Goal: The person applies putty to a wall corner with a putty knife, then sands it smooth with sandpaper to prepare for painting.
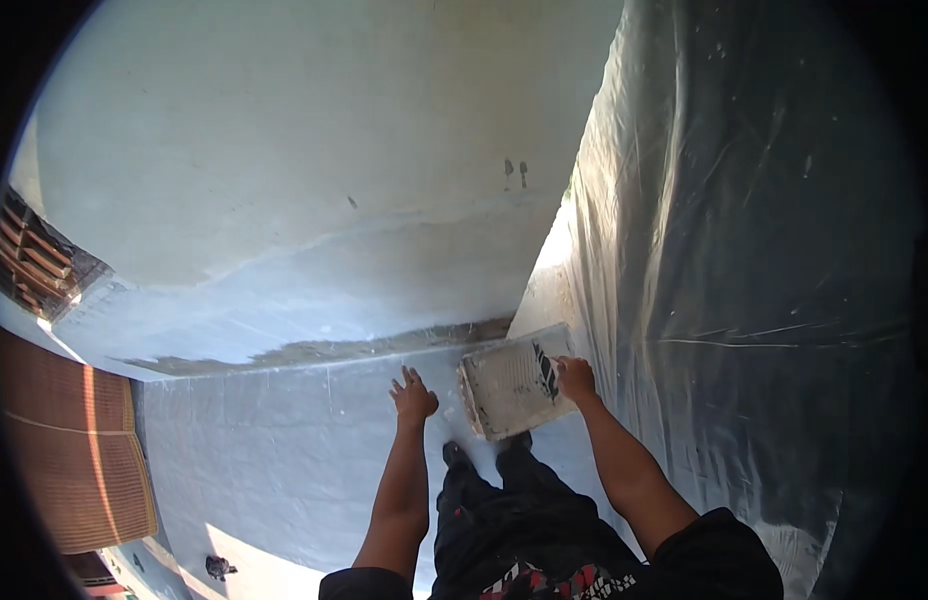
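My right hand is closed on the right edge of a pale rectangular tray. The tray looks shallow, with a ribbed area, grey stains and a black mark near my fingers. It is held in front of my legs, partly covering one dark shoe. My left hand hangs free to the left of the tray, its fingers spread and nothing in them. Behind it lies the bluish floor covering.
Ahead rises a pale wall with a rough, darker strip along its base. Translucent plastic sheeting hangs close on the right. At the left are a brown woven mat and stacked wooden pieces. A small dark object lies at lower left.
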### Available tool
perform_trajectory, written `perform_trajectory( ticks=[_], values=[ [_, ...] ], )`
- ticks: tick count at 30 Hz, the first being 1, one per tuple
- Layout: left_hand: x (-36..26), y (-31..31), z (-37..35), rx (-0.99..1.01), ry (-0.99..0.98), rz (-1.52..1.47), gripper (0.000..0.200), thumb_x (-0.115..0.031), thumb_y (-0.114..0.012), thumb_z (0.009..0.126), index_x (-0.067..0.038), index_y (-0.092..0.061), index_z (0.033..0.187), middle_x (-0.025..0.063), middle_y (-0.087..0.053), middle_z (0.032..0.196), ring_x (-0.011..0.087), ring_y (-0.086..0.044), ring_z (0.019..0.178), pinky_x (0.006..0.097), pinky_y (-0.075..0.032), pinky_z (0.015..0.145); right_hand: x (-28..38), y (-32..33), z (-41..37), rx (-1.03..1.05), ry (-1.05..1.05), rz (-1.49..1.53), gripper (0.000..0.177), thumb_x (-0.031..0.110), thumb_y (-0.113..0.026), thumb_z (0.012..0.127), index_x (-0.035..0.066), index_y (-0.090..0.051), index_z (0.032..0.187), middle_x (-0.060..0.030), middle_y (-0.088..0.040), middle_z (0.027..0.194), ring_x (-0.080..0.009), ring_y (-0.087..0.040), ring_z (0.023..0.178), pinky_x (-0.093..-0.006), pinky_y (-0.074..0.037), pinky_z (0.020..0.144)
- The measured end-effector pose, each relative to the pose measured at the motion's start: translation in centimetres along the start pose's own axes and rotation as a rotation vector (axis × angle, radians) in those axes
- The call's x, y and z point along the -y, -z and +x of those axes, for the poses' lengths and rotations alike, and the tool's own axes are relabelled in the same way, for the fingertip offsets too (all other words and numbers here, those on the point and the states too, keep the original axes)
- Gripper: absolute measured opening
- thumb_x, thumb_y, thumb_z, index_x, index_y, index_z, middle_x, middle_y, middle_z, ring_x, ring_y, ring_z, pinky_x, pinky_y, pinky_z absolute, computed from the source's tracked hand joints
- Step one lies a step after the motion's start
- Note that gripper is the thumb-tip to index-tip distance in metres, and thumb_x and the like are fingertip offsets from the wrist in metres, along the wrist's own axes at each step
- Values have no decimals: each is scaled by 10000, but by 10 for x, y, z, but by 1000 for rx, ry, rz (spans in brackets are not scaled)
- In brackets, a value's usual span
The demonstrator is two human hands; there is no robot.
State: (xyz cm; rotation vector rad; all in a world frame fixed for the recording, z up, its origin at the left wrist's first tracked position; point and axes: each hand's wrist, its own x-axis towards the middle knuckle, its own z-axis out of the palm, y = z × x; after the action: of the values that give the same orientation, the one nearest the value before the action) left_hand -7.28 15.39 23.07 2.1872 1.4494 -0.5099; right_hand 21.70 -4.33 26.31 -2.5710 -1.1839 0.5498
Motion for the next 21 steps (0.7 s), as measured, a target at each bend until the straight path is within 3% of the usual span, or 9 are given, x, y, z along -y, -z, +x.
perform_trajectory(
  ticks=[1, 3, 6, 10, 14, 15, 21],
  values=[
    [10, -37, -15, 76, 32, 80, 778, -382, -524, 925, -57, -232, 1568, 189, -167, 1646, 470, -201, 1483, 583, -191, 1194, -18, -10, -15, 52, -98, 62, 304, 77, -575, 873, 129, -734, 1126, -165, -720, 1046, -343, -671, 997, -479, -503, 867],
    [15, -79, -40, 200, 33, 18, 788, -380, -536, 921, -44, -231, 1565, 191, -170, 1644, 465, -187, 1488, 582, -188, 1195, -47, -27, -34, 102, -251, 126, 279, 74, -585, 857, 65, -724, 1099, -225, -706, 1005, -402, -675, 963, -450, -530, 851],
    [11, -127, -53, 311, 59, -59, 775, -354, -544, 925, -24, -238, 1557, 204, -176, 1639, 465, -172, 1492, 576, -188, 1197, -76, -63, -48, 122, -311, 214, 263, 71, -580, 866, 40, -714, 1090, -236, -702, 998, -394, -678, 965, -445, -522, 843],
    [-24, -171, -36, 110, 12, -166, 718, -289, -524, 941, 11, -254, 1535, 231, -202, 1622, 478, -193, 1478, 550, -198, 1198, -103, -102, -39, 101, -322, 337, 247, 28, -586, 876, -3, -691, 1097, -252, -701, 989, -384, -688, 961, -400, -519, 821],
    [-68, -204, -5, -123, -25, -358, 748, -206, -551, 935, 39, -182, 1537, 260, -189, 1612, 510, -197, 1461, 523, -209, 1200, -124, -136, -5, 18, -353, 441, 311, 2, -573, 891, -29, -662, 1187, -231, -715, 1068, -314, -698, 1032, -365, -505, 891],
    [-77, -212, 2, -89, -9, -359, 748, -206, -551, 935, 39, -182, 1537, 260, -189, 1612, 510, -197, 1461, 523, -209, 1200, -128, -141, 6, 29, -336, 457, 333, 13, -577, 892, -14, -656, 1215, -236, -708, 1090, -323, -692, 1045, -361, -503, 902],
    [-110, -247, 21, -337, -39, -546, 790, -133, -550, 913, 82, -103, 1528, 325, -149, 1588, 502, -177, 1467, 504, -225, 1199, -131, -160, 81, 50, -315, 324, 373, 56, -577, 883, 25, -657, 1246, -202, -699, 1122, -393, -664, 1046, -403, -505, 904]
  ],
)
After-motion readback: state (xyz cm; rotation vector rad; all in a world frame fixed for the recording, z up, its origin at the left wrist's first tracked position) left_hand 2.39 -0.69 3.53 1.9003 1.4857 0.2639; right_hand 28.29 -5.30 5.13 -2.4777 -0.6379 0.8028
